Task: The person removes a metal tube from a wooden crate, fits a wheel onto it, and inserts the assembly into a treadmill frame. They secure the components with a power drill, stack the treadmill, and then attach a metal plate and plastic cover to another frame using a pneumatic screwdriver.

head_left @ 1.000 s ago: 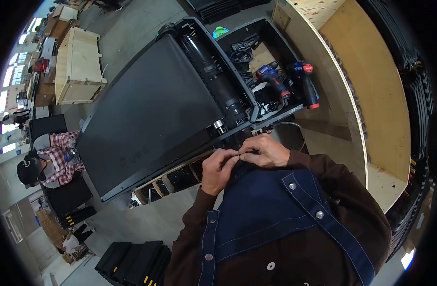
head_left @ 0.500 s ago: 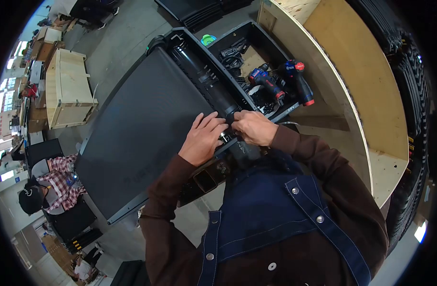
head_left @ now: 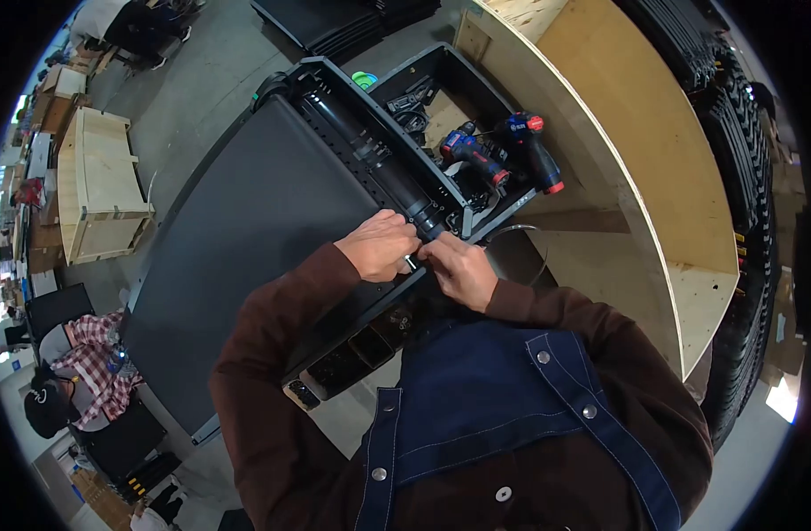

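Observation:
My left hand (head_left: 383,246) is closed, its fingers curled at the near corner of a large black belt deck (head_left: 246,203). A small shiny metal piece (head_left: 412,263) shows beside its fingertips. Close by on the right, my right hand (head_left: 461,273) pinches at the same spot, fingers bent; what either hand grips is hidden. A long black cylinder (head_left: 339,119) lies in the open frame channel along the deck's edge, its near end by my fingers.
Right of the channel, a black bin (head_left: 490,84) holds a blue-and-black power drill (head_left: 476,155), another power tool (head_left: 536,150) and cables. A plywood crate (head_left: 636,177) stands further right. At left sits a co-worker in a checked shirt (head_left: 96,354); a wooden crate (head_left: 104,186) is behind.
My left hand has gone from spread fingers to curled ones. My right hand has shifted down toward me, off the cylinder's end. The view has swung slightly.

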Demonstrator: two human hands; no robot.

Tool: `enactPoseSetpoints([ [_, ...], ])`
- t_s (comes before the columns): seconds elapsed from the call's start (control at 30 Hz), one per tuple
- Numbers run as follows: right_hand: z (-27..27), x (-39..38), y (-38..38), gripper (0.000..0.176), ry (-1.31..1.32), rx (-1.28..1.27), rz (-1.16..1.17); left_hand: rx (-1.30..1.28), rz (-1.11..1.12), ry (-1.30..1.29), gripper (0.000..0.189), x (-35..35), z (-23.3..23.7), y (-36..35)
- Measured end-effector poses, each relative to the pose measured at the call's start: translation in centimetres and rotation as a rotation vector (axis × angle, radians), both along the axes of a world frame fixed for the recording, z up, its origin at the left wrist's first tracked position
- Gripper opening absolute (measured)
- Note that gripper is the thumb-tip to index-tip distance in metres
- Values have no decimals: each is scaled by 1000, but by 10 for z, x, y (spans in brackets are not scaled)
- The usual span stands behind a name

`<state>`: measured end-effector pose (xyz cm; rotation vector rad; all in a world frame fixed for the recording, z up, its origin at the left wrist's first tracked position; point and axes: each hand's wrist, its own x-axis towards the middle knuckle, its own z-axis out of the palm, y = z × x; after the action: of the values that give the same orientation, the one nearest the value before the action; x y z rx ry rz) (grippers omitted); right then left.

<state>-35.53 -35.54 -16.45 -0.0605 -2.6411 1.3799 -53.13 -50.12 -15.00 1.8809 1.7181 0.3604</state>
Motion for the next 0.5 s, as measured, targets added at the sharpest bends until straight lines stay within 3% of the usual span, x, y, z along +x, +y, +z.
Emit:
enactPoseSetpoints([
  [0.07, -3, 2, 12, 26, 7, -39, 19, -15, -21, 41, 24, 1, 4, 0],
  [0.13, -15, -3, 39, 27, -79, -455, 75, 69, -15, -4, 32, 2, 2, -4],
  [0.17, 7, -6, 54, 24, -380, -691, 12, 64, -10, 0, 34, 3, 4, -3],
  [0.23, -9, -12, 96, 25, -122, -493, -68, 91, 10, -9, 33, 5, 5, -1],
  [0.3, -47, -24, 155, 26, 63, -556, -421, -3, 41, -12, 32, 8, 7, 0],
  [0.33, -68, -27, 194, 32, 90, -196, -548, -7, 62, -17, 31, 10, 5, 0],
  [0.37, -80, -27, 223, 43, -56, 216, -675, -19, 86, -12, 31, 11, 6, -1],
  [0.4, -108, -28, 255, 54, -178, 436, -695, -10, 78, 10, 32, 11, 7, 1],
  [0.5, -124, -52, 302, 54, -494, 365, -595, -24, 101, 43, 32, 15, 11, 2],
])
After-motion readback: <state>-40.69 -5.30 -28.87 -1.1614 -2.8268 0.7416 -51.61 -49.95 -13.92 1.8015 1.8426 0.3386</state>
